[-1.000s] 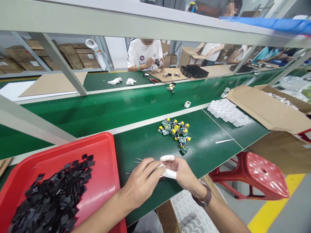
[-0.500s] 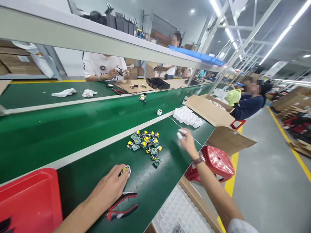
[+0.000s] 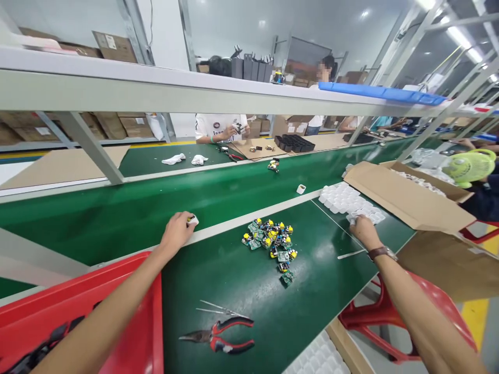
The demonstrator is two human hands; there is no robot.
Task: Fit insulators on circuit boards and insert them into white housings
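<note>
My left hand [image 3: 178,228] grips a small white plastic housing [image 3: 193,221] with something yellow inside, at the near edge of the green conveyor belt. At the near end of the rows of white housings [image 3: 335,198], my right hand [image 3: 364,231] has its fingers curled down on one housing; its fingertips are partly hidden. Between the hands lies a loose pile of small circuit boards [image 3: 268,236] with yellow parts. Red-and-black pliers [image 3: 218,335] and thin metal tweezers [image 3: 222,310] lie nearer me on the green table.
A red bin [image 3: 152,311] with black pieces stands at the left. Another white housing [image 3: 301,189] and a board [image 3: 273,165] are on the belt [image 3: 234,184]. An open carton [image 3: 390,192] and red stool [image 3: 424,311] stand right. A co-worker [image 3: 222,127] handles a part opposite.
My left hand has carried the housing from the table near the pliers forward to the belt's edge. My right hand has reached from beside the rows onto the white housings. The view has turned left.
</note>
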